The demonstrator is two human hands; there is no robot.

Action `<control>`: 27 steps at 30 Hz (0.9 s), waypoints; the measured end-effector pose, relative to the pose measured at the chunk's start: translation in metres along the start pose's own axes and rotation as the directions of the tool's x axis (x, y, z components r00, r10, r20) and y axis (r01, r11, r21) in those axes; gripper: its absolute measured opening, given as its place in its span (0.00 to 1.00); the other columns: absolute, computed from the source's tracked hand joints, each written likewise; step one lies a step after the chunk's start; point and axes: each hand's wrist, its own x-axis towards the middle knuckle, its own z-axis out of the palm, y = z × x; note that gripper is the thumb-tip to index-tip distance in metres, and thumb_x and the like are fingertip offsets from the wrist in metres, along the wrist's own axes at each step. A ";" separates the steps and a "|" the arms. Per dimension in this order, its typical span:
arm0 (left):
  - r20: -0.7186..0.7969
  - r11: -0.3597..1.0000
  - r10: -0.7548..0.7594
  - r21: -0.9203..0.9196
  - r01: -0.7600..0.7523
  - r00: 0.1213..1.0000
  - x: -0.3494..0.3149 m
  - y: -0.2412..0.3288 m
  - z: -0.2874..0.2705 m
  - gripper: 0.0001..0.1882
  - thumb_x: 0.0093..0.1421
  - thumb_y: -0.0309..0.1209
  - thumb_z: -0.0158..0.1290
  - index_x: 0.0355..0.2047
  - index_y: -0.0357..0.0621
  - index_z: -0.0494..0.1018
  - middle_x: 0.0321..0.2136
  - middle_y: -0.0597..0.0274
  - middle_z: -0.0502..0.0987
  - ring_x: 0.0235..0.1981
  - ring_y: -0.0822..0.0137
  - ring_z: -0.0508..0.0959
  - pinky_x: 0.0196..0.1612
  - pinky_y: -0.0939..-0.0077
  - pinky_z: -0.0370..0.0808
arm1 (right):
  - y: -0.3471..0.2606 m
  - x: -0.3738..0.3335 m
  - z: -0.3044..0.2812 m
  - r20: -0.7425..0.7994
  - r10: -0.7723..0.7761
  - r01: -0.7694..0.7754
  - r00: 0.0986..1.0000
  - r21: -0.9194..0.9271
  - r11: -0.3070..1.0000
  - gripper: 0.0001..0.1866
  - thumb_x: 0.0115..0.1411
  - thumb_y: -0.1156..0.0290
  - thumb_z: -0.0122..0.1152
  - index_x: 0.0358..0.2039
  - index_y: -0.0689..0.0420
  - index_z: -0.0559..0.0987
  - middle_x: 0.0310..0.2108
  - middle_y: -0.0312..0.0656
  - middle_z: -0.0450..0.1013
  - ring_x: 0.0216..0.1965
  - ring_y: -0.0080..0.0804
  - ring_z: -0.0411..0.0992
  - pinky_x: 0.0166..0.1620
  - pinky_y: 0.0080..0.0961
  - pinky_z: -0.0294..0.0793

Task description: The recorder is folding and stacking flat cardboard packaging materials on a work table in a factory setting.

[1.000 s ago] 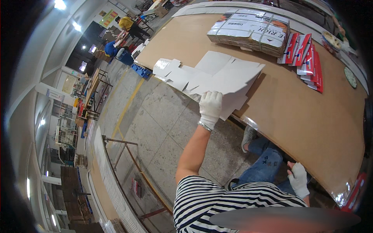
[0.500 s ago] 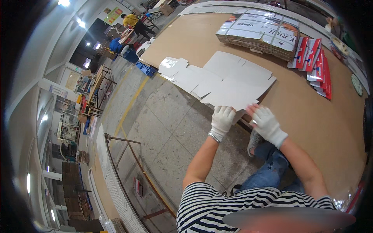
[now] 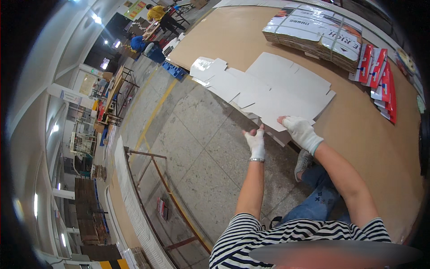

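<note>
A die-cut white cardboard blank (image 3: 286,85) lies on the table, its near edge overhanging the front. My right hand (image 3: 303,133), in a white glove with bare fingertips, is closed at the blank's near corner; its fingers lie over the edge and the thumb is hidden. My left hand (image 3: 255,142), gloved the same way, is off the blank, just below its overhanging edge. Its thumb and fingers are apart with nothing between them. Beneath the right hand, a further white flap (image 3: 274,139) hangs below the table edge.
Brown sheeting covers the table (image 3: 358,148). A strapped stack of printed cartons (image 3: 316,33) stands at the back, beside fanned red-and-white packages (image 3: 383,85). Another long table (image 3: 139,210) and its metal frame are at lower left. Two people (image 3: 156,13) work far off.
My left hand has come away from the blank's near edge and opened, moving slightly down. My right hand has shifted onto the near corner. The whole view has shifted slightly.
</note>
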 end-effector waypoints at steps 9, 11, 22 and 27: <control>0.484 0.736 -0.337 -0.399 0.546 0.807 0.017 -0.031 0.033 0.10 0.60 0.27 0.49 0.43 0.43 0.70 0.33 0.65 0.75 0.31 0.71 0.73 0.33 0.75 0.71 | -0.011 0.004 -0.009 -0.071 0.064 -0.065 0.995 -0.010 0.998 0.13 0.58 0.76 0.52 0.43 0.55 0.78 0.38 0.48 0.77 0.38 0.44 0.77 0.40 0.34 0.77; 0.434 0.761 -0.265 -0.454 0.463 0.861 0.022 -0.036 0.031 0.10 0.59 0.25 0.48 0.42 0.42 0.71 0.36 0.64 0.76 0.34 0.69 0.74 0.38 0.75 0.71 | -0.019 0.006 -0.008 -0.136 0.073 -0.074 0.988 0.001 0.997 0.14 0.58 0.77 0.52 0.44 0.55 0.78 0.38 0.48 0.77 0.37 0.45 0.77 0.39 0.34 0.77; 0.328 0.815 -0.133 -0.501 0.292 0.935 0.011 -0.014 0.042 0.12 0.56 0.24 0.48 0.42 0.36 0.71 0.35 0.61 0.76 0.34 0.69 0.74 0.40 0.74 0.71 | -0.007 0.001 -0.002 -0.176 0.266 -0.238 0.948 0.165 0.957 0.21 0.50 0.82 0.60 0.46 0.55 0.78 0.37 0.50 0.76 0.39 0.50 0.75 0.41 0.35 0.75; 0.330 0.889 -0.101 -0.393 0.234 0.938 0.016 -0.024 0.039 0.16 0.56 0.25 0.49 0.45 0.34 0.71 0.39 0.56 0.78 0.39 0.66 0.76 0.43 0.72 0.73 | -0.009 0.006 0.000 -0.020 0.369 -0.360 0.929 0.177 0.916 0.21 0.50 0.83 0.59 0.46 0.55 0.78 0.40 0.51 0.76 0.41 0.49 0.75 0.43 0.34 0.75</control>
